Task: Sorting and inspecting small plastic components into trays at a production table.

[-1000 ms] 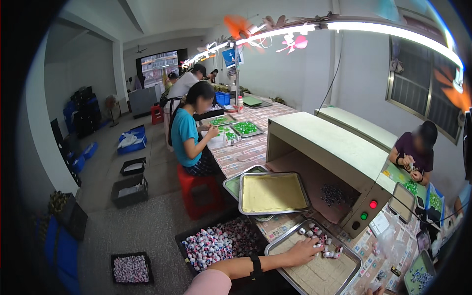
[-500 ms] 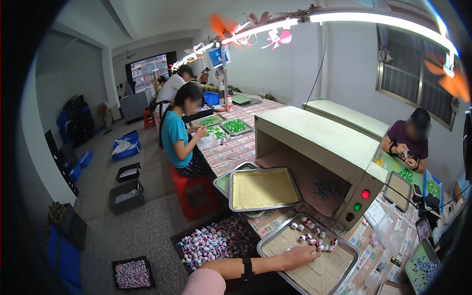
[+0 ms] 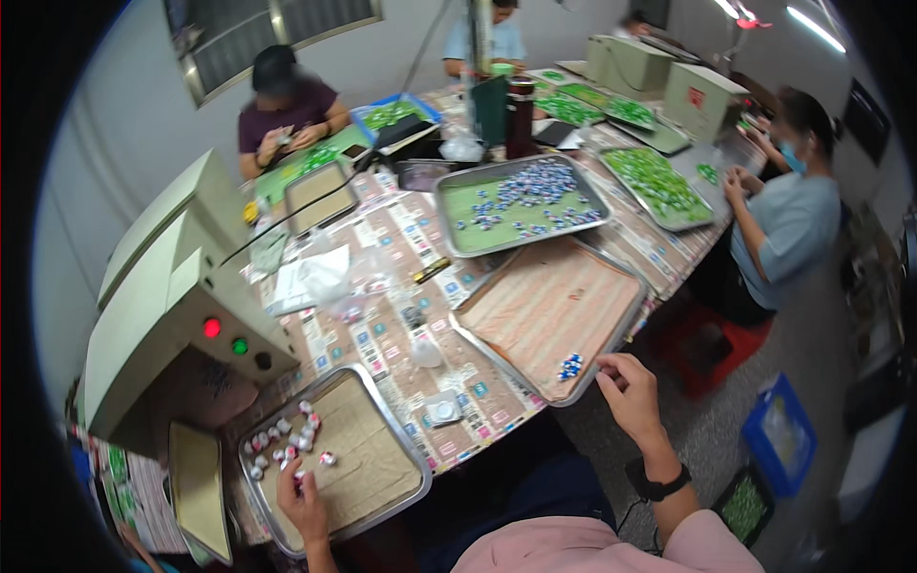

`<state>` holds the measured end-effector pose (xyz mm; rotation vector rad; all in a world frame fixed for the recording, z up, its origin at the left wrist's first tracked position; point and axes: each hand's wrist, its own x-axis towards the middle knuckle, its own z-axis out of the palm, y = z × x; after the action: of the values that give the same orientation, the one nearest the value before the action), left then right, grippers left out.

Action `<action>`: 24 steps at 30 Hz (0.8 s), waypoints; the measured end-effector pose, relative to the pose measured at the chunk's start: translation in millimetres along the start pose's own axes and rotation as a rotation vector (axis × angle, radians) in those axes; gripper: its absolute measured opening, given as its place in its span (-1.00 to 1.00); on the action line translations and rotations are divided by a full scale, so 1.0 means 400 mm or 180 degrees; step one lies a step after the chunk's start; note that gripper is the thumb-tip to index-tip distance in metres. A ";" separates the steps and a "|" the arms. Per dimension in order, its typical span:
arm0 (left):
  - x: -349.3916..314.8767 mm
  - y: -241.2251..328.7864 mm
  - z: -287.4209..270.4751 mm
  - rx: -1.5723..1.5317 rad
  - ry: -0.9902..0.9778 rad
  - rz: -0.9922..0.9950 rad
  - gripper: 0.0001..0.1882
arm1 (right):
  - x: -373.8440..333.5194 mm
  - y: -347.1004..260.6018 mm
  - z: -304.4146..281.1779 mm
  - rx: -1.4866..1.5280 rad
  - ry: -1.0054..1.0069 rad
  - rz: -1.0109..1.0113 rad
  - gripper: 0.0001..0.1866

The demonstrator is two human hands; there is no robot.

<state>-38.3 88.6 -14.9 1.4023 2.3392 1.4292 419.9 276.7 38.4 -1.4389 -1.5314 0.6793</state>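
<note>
And round swings the view to the right: the open-fronted box (image 3: 205,291) with its red and green lights, right of centre half a second ago, is now at the left of the frame, the brown-lined tray (image 3: 382,449) has shifted from lower right to lower left, and a right hand (image 3: 632,393) is fully in sight. Here's the left hand (image 3: 306,506) over that tray, fingers bent, its tips right at the white-and-red round pieces (image 3: 306,441); whether it grips one, I can't tell. Those pieces lie above and to the left of it, strung on a slant from lower left to upper right, with a stray one (image 3: 328,459) just right of the fingertips, and nothing visible stands between. Over at right of centre, the right hand curls loosely, no piece showing in it, though whether thumb and finger meet is unclear. Just to its left, a small blue-and-white cluster (image 3: 570,367), tilted slightly off upright, sits near the bottom corner of the pink-lined tray (image 3: 564,306), with the raised metal rim between them. This hand is clearly the nearer to it! Beyond, a green-lined tray (image 3: 463,196) of blue-and-white bits crowds that tray's upper edge, while a small pale square thing (image 3: 443,409) sits between the two lined trays.
</note>
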 end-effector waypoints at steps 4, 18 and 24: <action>0.007 0.120 0.004 -0.2432 -0.0131 -0.1713 -0.73 | 0.014 0.045 -0.048 -0.0696 -0.0086 -0.0285 -0.78; -0.034 0.221 0.070 -0.6056 -0.0541 -0.3463 -0.59 | 0.111 0.028 0.045 -0.1906 -0.1182 -0.0707 -0.83; -0.077 0.215 0.108 -0.5893 -0.0850 -0.3584 -0.68 | 0.155 0.061 0.048 -0.1767 -0.1542 -0.0513 -0.81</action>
<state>57.0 109.1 12.2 -0.2515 0.4675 1.6381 419.7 344.4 23.5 -1.5907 -2.3241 0.5495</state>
